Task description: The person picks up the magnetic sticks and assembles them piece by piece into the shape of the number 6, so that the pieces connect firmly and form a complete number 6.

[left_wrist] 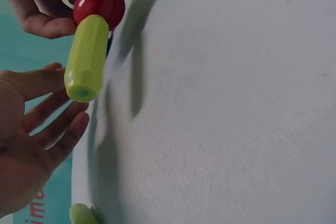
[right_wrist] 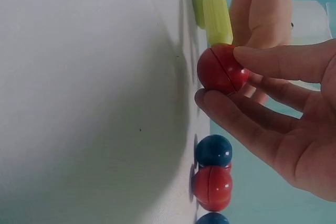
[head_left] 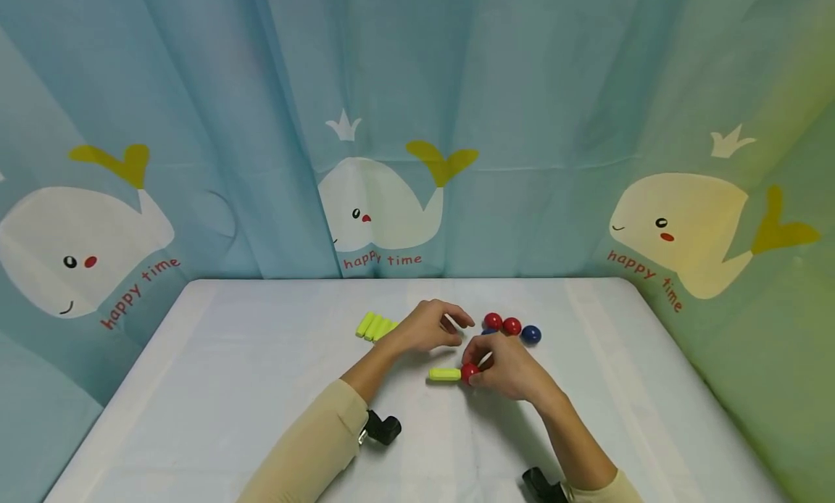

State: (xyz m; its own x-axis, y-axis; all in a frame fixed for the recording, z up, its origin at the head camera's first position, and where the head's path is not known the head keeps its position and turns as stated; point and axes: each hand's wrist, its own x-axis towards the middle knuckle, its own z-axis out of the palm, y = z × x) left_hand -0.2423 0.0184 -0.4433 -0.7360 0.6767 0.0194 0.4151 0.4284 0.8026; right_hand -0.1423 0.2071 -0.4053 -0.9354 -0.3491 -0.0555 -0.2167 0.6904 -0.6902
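My right hand (head_left: pixel 512 369) pinches a glossy red ball (right_wrist: pixel 216 71) between thumb and fingers. A short yellow-green ribbed rod (head_left: pixel 444 375) is joined end-on to that ball and points left in the head view. The rod's free end, with a small round inset, faces the camera in the left wrist view. My left hand (head_left: pixel 427 325) holds nothing; its fingers are loosely bent, just beyond the rod. In the right wrist view the left hand (right_wrist: pixel 265 17) is partly hidden behind the rod and the right hand.
Several more yellow-green rods (head_left: pixel 373 327) lie side by side at the back left, partly covered by the left hand. Behind the right hand are red balls (head_left: pixel 493 321), a blue ball (head_left: pixel 531 335) and another, mostly hidden. A whale-print curtain (head_left: pixel 548 126) borders the white table (head_left: pixel 228 387).
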